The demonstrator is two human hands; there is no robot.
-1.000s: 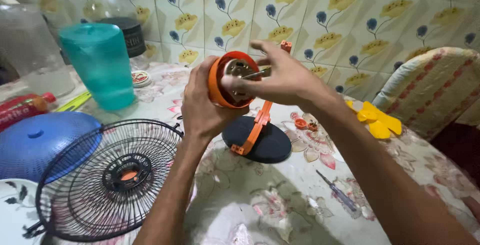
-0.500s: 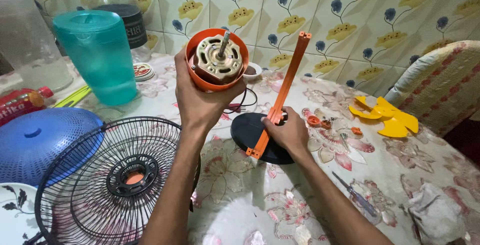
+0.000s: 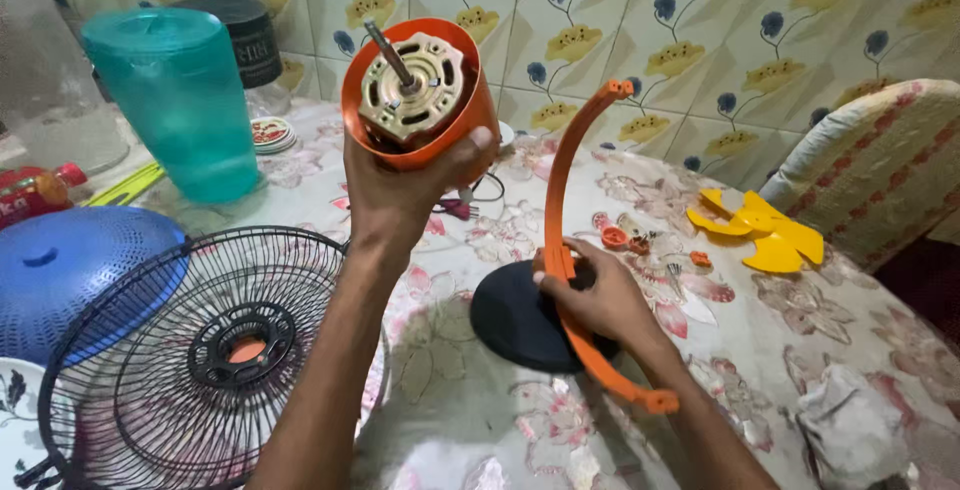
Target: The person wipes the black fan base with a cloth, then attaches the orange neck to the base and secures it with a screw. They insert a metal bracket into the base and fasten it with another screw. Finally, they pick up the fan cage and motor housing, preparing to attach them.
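Note:
My left hand [image 3: 395,195] holds up an orange motor housing [image 3: 455,125] with the brass-coloured fan motor [image 3: 412,90] and its steel shaft facing me. My right hand [image 3: 595,300] grips the curved orange bracket [image 3: 553,200] where it meets the black oval fan base [image 3: 510,315] on the flowered tablecloth. The bracket arcs up behind the hand and down past my wrist. A black cord runs from the housing toward the table.
A black wire fan guard [image 3: 200,350] lies at the left front, a blue dome cover [image 3: 70,265] beside it. A teal jug [image 3: 175,100] stands behind. Yellow fan blades [image 3: 760,230], small orange parts [image 3: 620,240], a crumpled cloth [image 3: 850,420] and a padded chair [image 3: 880,165] lie right.
My right hand left the motor, came down to the bracket and turned it on the base. My left hand raised the motor housing and tilted its shaft leftward.

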